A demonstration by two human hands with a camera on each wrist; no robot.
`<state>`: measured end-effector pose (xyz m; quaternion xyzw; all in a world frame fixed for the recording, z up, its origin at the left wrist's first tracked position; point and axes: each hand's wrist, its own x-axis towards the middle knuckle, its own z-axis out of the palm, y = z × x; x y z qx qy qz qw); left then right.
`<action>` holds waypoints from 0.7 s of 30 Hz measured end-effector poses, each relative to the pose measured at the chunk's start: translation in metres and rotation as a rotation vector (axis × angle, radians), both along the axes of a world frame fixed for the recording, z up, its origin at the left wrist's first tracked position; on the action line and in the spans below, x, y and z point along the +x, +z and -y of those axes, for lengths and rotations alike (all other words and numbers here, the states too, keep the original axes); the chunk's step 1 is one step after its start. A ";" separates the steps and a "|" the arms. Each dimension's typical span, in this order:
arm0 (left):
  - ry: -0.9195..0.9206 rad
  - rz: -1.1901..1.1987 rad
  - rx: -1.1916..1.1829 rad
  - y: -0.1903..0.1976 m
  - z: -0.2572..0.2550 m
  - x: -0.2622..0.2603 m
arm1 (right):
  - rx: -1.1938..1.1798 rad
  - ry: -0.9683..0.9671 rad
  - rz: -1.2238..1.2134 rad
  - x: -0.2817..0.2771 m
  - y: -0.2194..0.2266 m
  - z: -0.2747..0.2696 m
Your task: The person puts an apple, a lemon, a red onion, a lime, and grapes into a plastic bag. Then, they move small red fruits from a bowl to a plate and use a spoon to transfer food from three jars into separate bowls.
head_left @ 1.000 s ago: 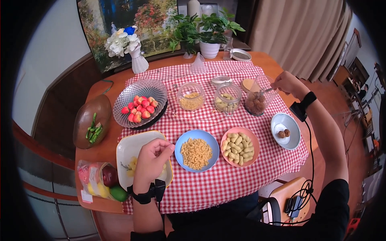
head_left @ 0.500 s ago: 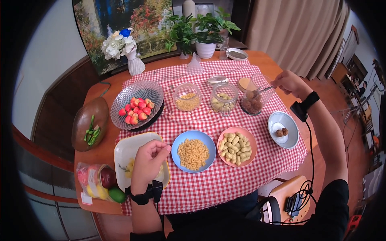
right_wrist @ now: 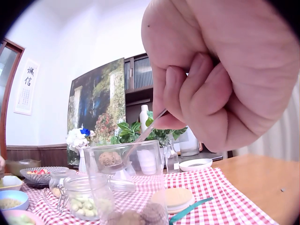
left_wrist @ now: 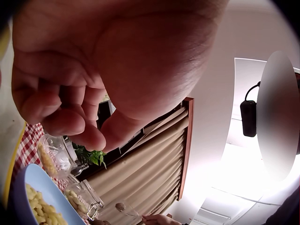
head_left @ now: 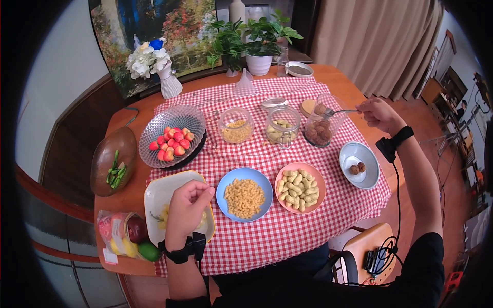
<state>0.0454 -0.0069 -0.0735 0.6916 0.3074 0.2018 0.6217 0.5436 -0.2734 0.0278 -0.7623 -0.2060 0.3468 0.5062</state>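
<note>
- Checkered red cloth (head_left: 267, 241) covers most of the wooden bench (head_left: 354, 87), with a painting, white flowers and a potted plant at the back.
- Right hand (head_left: 377, 114) is clenched round a spoon (head_left: 340, 111) handle. Compared to a second ago the spoon's come up out of the tilted jar (head_left: 322, 126), and now one brown ball (head_left: 320, 109) rides on it just above the rim.
- That jar sits right of the peanut jar (head_left: 282, 126), more brown balls in its bottom.
- Grey bowl (head_left: 359, 164) near the bench edge has the same two balls as before.
- Left hand (head_left: 186, 208) hasn't really moved: fingers loosely curled, grip on nothing, resting over the cream plate (head_left: 159, 197) beside the blue pasta bowl (head_left: 244, 195).
</note>
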 end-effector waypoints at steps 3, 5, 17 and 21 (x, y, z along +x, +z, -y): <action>-0.002 -0.007 -0.006 -0.001 0.000 0.000 | 0.028 -0.029 -0.008 -0.002 -0.002 0.004; -0.004 -0.007 -0.008 -0.001 -0.001 0.000 | 0.041 -0.055 0.000 -0.003 -0.001 0.006; 0.030 -0.017 -0.008 0.000 -0.002 -0.001 | 0.114 -0.092 -0.001 -0.006 0.021 0.049; 0.038 -0.020 0.007 0.000 -0.001 0.000 | 0.136 -0.134 -0.005 -0.010 0.023 0.080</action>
